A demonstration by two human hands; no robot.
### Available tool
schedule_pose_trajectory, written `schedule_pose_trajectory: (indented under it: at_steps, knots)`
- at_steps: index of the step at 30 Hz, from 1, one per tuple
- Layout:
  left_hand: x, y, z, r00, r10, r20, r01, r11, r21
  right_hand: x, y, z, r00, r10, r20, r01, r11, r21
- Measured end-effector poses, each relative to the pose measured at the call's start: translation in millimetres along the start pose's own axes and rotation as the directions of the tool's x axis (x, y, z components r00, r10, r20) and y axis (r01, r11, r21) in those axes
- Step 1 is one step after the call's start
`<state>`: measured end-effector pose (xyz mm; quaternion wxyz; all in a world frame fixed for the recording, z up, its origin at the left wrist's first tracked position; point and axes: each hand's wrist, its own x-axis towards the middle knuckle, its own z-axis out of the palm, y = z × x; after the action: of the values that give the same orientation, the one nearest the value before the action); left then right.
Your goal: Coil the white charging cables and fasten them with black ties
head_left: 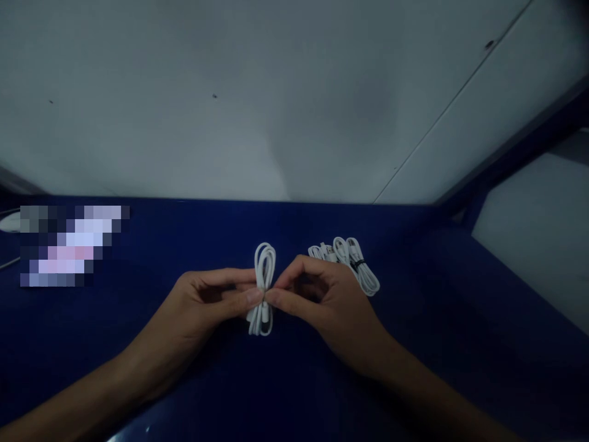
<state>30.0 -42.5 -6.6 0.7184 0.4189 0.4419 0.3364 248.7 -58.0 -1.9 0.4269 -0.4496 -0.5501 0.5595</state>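
My left hand [202, 301] at nine o'clock and right hand [334, 301] at three pinch the coiled white cable [264, 270] mid-length, its long axis twelve-to-six.

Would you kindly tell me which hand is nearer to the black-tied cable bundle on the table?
Right. The right hand is close to the black-tied cable bundle; the left hand is farther left, pinching another cable.

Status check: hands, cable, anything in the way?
Left hand holding coiled white cable, right hand pinching at its middle. More white cables lie beyond right hand, partly hidden. Nothing seen blocking.
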Motion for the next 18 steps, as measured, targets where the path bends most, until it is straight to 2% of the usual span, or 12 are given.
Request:
schedule_pose_trajectory:
  at_steps: [9,18]
  knots:
    - [1.8,-4.1,-3.4,0.997,0.045,0.068,-0.044,0.999,-0.018,2.6,0.0,-1.8,0.992,0.082,0.098,-0.099,0.977,0.187]
    - [6.0,-4.9,-7.7,0.989,0.09,0.115,-0.086,0.996,-0.039,3.6,1.5,-1.3,0.986,0.116,0.123,-0.138,0.972,0.19]
